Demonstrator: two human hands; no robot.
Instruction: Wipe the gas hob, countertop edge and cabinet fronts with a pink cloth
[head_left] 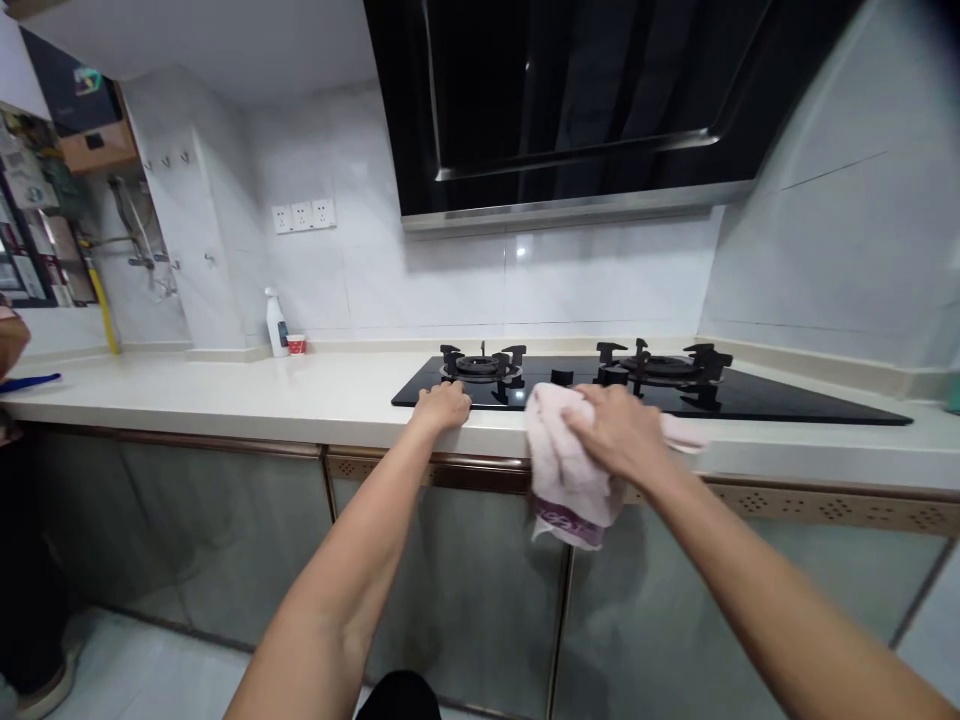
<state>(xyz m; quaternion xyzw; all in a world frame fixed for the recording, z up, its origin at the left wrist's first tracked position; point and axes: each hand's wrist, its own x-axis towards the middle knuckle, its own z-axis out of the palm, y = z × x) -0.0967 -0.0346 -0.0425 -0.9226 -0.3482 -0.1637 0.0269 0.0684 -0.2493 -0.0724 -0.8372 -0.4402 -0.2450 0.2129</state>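
A pale pink towel [566,455] with a purple band at its lower end is under my right hand [619,425], whose fingers press it at the counter's front edge. Part of the cloth hangs down over the cabinet front, and another bit pokes out to the right of the hand. My left hand [444,405] rests on the front edge by the left corner of the black glass gas hob [544,375], holding nothing visible; its fingertips are partly hidden. Behind the hands stand the left burner [482,366] and the right burner [664,368], with black pan supports.
A black range hood [585,110] overhangs the hob. On the white countertop [225,390], a white bottle [276,325] and a small red-and-white tub [297,345] stand near the wall. Another person [30,580] is partly visible at far left, beside a blue object [30,382].
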